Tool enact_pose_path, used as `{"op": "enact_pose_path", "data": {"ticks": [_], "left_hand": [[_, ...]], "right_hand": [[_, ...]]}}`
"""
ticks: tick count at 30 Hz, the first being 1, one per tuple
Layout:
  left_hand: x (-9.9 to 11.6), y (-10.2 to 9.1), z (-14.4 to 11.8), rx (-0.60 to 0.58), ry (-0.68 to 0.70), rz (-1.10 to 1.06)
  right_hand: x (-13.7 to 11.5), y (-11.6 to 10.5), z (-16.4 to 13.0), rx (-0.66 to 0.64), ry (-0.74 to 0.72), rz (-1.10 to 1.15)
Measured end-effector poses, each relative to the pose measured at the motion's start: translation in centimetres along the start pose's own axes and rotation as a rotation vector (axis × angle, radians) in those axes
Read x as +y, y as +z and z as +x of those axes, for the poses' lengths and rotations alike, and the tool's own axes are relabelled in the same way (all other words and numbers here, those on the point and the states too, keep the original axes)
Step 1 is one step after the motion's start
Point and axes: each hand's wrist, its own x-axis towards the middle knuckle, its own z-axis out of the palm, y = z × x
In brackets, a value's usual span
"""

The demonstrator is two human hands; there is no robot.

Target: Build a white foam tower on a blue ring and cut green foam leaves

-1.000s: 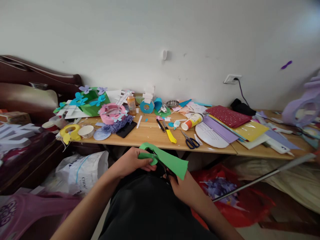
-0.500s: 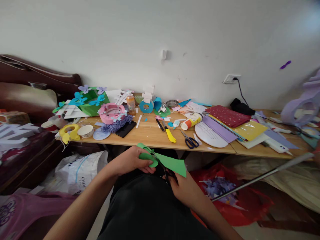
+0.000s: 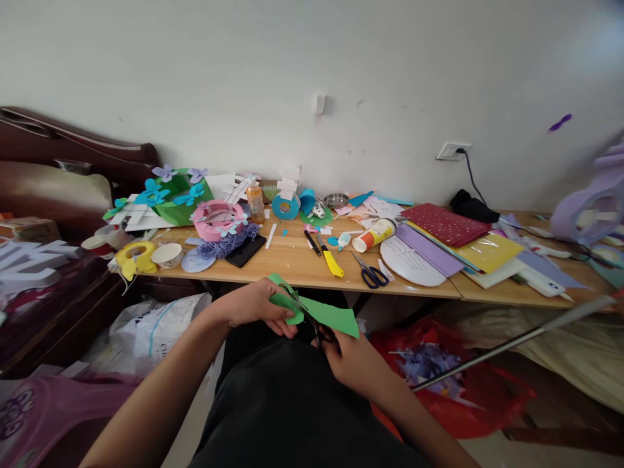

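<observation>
Two scissors (image 3: 312,318) (image 3: 370,274) – perhaps more

Wooden table (image 3: 292,263) against wall, cluttered: blue-handled scissors (image 3: 369,273), yellow utility knife (image 3: 331,260), black phone (image 3: 245,251), glue bottle (image 3: 374,235), stacked coloured sheets (image 3: 458,244), white paper cup (image 3: 166,255).

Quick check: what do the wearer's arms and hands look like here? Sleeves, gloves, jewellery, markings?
Both forearms are bare up to the frame edge, no sleeves in view. The left hand and right hand are ungloved. No watch, ring, band or marking shows on either.
</observation>
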Motion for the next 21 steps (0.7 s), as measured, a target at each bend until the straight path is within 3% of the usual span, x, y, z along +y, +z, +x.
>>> {"op": "enact_pose_path", "data": {"ticks": [6, 16, 21], "left_hand": [[-0.5, -1.0, 0.8, 0.038, -0.001, -0.04], [-0.6, -1.0, 0.4, 0.064, -0.018, 0.053], [-1.1, -1.0, 0.7, 0.022, -0.022, 0.012]], "right_hand": [[-0.8, -0.3, 1.0, 0.006, -0.034, 0.001], [-0.7, -0.4, 1.0, -0.032, 0.012, 0.016], [-0.6, -0.1, 0.8, -0.055, 0.025, 0.034]]}}
